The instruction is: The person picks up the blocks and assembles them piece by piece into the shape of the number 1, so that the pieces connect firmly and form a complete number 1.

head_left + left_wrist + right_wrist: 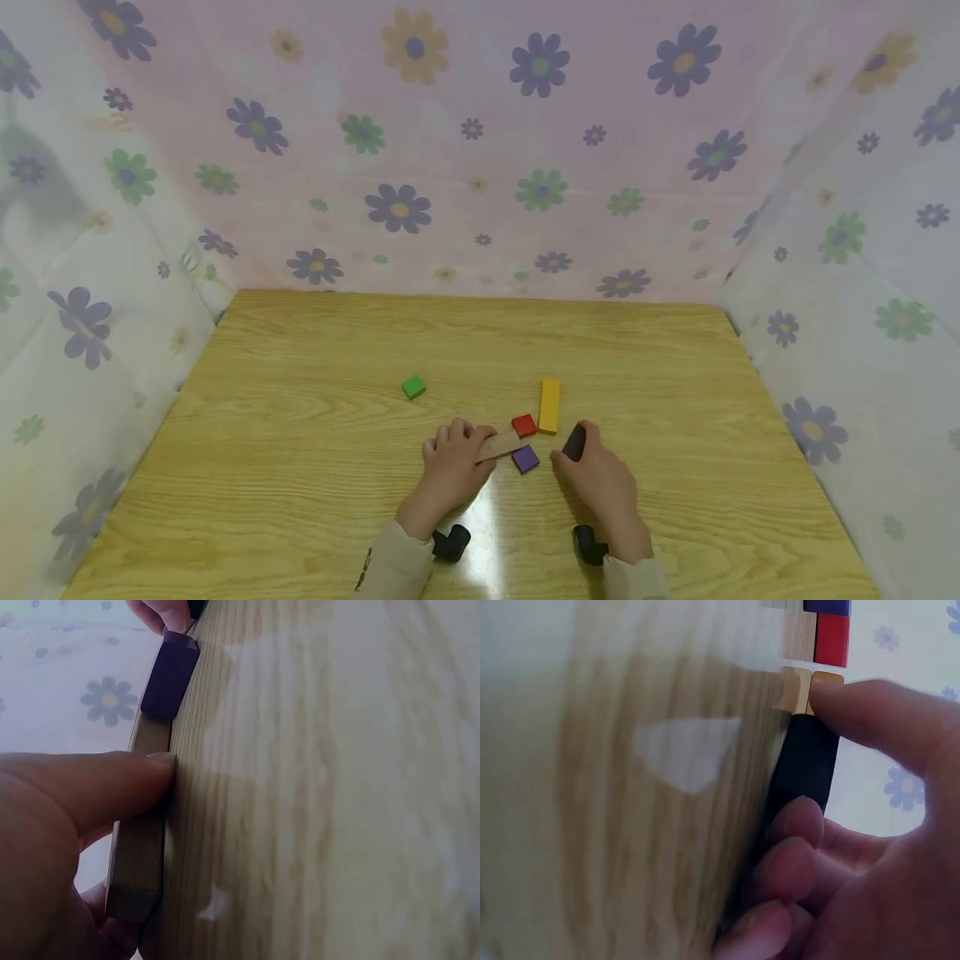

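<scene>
My left hand [452,463] grips a plain wooden block [502,446], its thumb along the near side in the left wrist view. The block lies flat on the table, its far end by a small red block [524,425] and a small purple block [526,459]. To the right, my right hand [606,483] holds a black block [575,442] with curled fingers, the black block [807,757] partly hidden by the fingertips in the right wrist view. A long yellow block [550,406] lies just beyond the right hand.
A small green block [413,387] lies apart, farther back on the left of the wood-grain table [315,358]. Flower-print cloth [465,167] stands round the table's back and sides. Black wrist cameras sit beneath both wrists.
</scene>
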The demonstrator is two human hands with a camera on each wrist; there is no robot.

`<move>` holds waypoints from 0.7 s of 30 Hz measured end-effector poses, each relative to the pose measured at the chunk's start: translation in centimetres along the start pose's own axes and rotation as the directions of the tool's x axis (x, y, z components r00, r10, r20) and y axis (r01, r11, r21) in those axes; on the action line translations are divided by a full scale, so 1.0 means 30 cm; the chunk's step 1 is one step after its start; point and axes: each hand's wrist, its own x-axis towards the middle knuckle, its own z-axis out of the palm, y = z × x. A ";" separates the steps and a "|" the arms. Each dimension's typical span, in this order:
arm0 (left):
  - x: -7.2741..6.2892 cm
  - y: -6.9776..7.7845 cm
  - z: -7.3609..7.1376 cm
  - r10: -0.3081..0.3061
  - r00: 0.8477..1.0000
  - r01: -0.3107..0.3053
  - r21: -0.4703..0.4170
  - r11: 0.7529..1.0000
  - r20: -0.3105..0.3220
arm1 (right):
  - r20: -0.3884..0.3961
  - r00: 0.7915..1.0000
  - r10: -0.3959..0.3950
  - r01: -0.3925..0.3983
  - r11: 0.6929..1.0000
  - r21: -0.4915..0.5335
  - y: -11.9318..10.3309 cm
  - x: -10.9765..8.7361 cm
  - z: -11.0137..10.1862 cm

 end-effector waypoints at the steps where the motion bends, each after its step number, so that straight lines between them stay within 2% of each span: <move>1: 0.000 -0.002 -0.001 0.005 1.000 -0.005 -0.011 1.000 0.002 | 0.003 1.000 0.013 -0.013 1.000 0.013 0.001 0.003 0.002; 7: -0.011 -0.024 -0.002 0.009 1.000 -0.009 -0.085 0.996 0.001 | -0.008 0.995 0.101 -0.099 0.983 0.152 0.010 0.006 0.001; 11: -0.032 -0.038 -0.005 -0.008 1.000 0.007 -0.143 0.990 -0.012 | -0.057 0.991 0.120 -0.100 0.958 0.269 0.012 -0.002 -0.004; 15: -0.052 -0.054 -0.011 -0.020 0.999 0.014 -0.164 0.986 -0.033 | -0.084 0.990 0.112 -0.074 0.930 0.359 0.005 -0.003 -0.005; 18: -0.061 -0.066 -0.016 -0.019 0.999 0.013 -0.155 0.988 -0.038 | -0.074 0.993 0.095 -0.053 0.896 0.440 -0.004 -0.003 -0.008; 21: -0.061 -0.083 -0.024 -0.020 0.999 0.013 -0.141 0.990 -0.049 | -0.048 0.996 0.074 -0.038 0.848 0.528 -0.019 0.002 -0.012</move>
